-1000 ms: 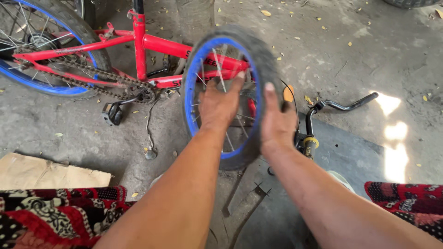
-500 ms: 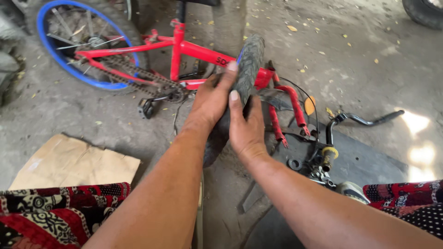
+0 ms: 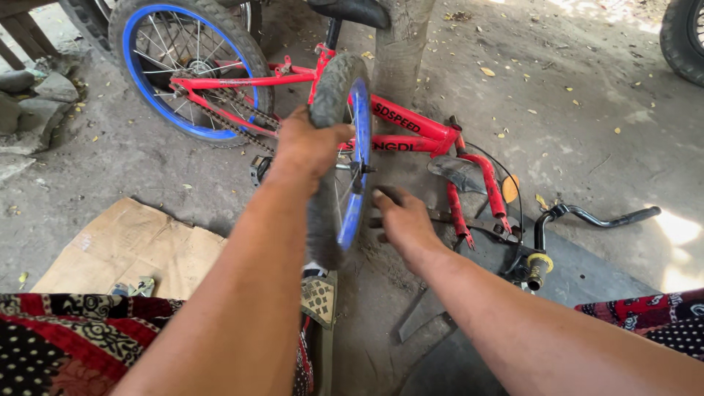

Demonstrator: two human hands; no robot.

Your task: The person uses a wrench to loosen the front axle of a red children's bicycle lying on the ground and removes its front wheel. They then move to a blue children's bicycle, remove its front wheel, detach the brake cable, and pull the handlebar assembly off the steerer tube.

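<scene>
Loose wheel [image 3: 343,165], blue-rimmed, stands upright on edge before us; our left hand [image 3: 304,143] grips its tyre near the top, our right hand [image 3: 402,220] reaches open beside its axle. Behind lies the red bicycle frame [image 3: 411,128].

Flattened cardboard sheet [image 3: 128,253]: near left, lying flat on the dirt floor, plain brown, roughly 4-sided, edges worn, its near edge tucked under red-and-black patterned cloth [image 3: 66,337].

Frame lettering [image 3: 400,117]: 2 black printed bands on the red tubes of the bicycle [image 3: 411,128], centre of scene, just right of the loose blue-rimmed wheel.

No signs, no screens in view.
</scene>
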